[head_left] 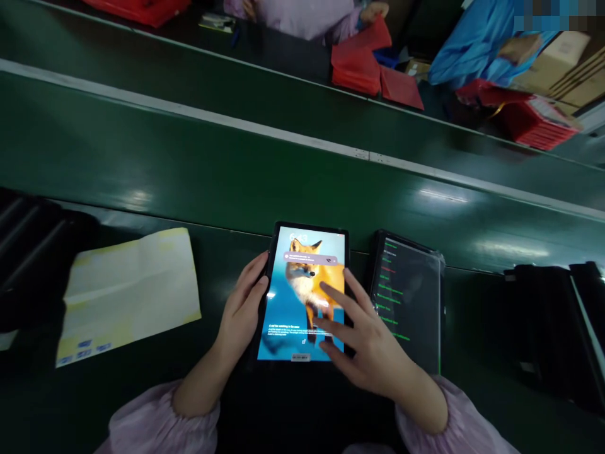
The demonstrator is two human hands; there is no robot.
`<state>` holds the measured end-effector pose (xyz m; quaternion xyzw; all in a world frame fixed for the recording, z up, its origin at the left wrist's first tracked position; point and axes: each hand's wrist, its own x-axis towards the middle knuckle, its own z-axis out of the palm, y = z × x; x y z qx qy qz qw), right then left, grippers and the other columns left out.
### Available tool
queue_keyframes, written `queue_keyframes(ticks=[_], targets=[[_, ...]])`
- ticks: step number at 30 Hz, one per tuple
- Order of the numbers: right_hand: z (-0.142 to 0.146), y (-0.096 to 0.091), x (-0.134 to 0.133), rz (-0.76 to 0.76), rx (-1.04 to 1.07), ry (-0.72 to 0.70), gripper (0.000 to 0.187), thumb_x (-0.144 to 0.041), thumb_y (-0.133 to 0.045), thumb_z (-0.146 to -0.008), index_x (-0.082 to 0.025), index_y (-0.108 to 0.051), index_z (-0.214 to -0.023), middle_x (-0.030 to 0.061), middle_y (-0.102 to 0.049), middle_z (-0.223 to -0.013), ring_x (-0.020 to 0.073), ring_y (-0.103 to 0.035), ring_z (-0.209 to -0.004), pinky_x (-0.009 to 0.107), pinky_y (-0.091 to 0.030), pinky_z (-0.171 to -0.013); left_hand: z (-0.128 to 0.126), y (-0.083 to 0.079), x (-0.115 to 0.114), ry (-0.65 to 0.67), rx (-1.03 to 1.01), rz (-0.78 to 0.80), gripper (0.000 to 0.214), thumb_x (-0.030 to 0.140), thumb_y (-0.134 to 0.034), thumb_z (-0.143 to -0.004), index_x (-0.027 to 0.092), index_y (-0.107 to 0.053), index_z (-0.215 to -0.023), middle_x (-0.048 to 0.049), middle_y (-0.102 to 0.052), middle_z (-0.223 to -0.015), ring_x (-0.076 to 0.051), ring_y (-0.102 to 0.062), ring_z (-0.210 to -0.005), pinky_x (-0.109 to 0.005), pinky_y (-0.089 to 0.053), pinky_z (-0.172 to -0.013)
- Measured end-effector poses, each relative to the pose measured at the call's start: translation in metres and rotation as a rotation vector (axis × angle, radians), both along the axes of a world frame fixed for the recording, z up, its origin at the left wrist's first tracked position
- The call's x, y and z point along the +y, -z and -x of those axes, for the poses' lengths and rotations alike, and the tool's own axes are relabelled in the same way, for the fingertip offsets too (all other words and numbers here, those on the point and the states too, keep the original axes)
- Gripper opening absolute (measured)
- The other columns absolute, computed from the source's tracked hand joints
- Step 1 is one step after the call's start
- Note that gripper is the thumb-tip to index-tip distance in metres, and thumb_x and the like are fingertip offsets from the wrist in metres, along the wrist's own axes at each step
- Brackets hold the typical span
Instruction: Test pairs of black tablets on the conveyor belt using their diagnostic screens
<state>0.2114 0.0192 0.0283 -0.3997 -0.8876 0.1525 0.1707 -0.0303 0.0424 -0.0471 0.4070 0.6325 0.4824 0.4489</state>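
Observation:
A tablet (283, 299) with a lit lock screen, showing a fox on blue, stands in front of me. My left hand (242, 315) grips its left edge, the thumb along the frame. Over the right half of the screen, my right hand (373, 343) has its fingers spread; whether the fingertips touch the glass I cannot tell. Just right of it lies a second tablet (411, 290) with a dark screen and lines of green text, partly covered by my right hand and forearm.
A creased yellowish paper sheet (132, 293) lies at left, beside dark stacked items (38, 252). More black items (548, 321) stand at right. Across the green conveyor belt (293, 170), co-workers sit near red pouches (357, 66) and a red stack (536, 123).

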Motion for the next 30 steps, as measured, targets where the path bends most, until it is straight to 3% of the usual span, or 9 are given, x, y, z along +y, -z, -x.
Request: queue_keyframes(ticks=[3,8,11,22,30], targets=[[0.002,0.003,0.005,0.046,-0.059,0.007,0.025,-0.027,-0.063,-0.103,-0.027,-0.083,-0.119,0.0114,-0.06,-0.161,0.0435,-0.027,-0.166,0.07,-0.048,-0.121,0.0,0.0,0.0,0.013,0.017,-0.005,0.049,0.056,-0.066,-0.091,0.027,-0.078,-0.129,-0.0074,-0.067,-0.153,-0.031,-0.05,-0.153,-0.049,-0.026,-0.134],[-0.011,0.011,0.02,-0.088,-0.099,0.338,0.042,-0.035,-0.05,-0.109,-0.019,-0.073,-0.141,0.0201,-0.044,-0.171,0.0483,-0.016,-0.167,0.078,-0.041,-0.121,0.001,-0.001,0.0,0.011,0.021,0.011,0.052,0.059,-0.066,-0.092,0.027,-0.077,-0.13,-0.0078,-0.067,-0.153,-0.032,-0.049,-0.154,-0.049,-0.026,-0.134],[-0.022,0.009,0.018,-0.172,-0.06,0.38,0.043,-0.037,-0.047,-0.111,-0.022,-0.07,-0.144,0.0177,-0.044,-0.171,0.0459,-0.014,-0.168,0.08,-0.041,-0.121,0.001,-0.001,0.001,0.013,0.011,0.005,0.053,0.061,-0.067,-0.091,0.027,-0.077,-0.129,-0.0081,-0.067,-0.152,-0.033,-0.047,-0.155,-0.05,-0.025,-0.134],[-0.061,0.009,-0.001,-0.245,-0.027,0.523,0.032,-0.038,-0.052,-0.109,-0.027,-0.077,-0.127,0.0122,-0.061,-0.158,0.0432,-0.038,-0.161,0.074,-0.051,-0.116,0.001,-0.003,-0.001,0.014,0.02,0.046,0.052,0.055,-0.067,-0.09,0.027,-0.075,-0.133,-0.0087,-0.064,-0.156,-0.034,-0.048,-0.154,-0.052,-0.034,-0.131],[-0.077,0.006,-0.003,-0.257,-0.016,0.595,0.033,-0.041,-0.053,-0.109,-0.031,-0.079,-0.126,0.0082,-0.063,-0.156,0.0413,-0.046,-0.157,0.072,-0.05,-0.117,0.001,-0.004,0.008,0.0,-0.055,0.044,0.047,0.044,-0.071,-0.085,0.028,-0.077,-0.129,-0.0067,-0.064,-0.157,-0.034,-0.048,-0.154,-0.052,-0.032,-0.132]])
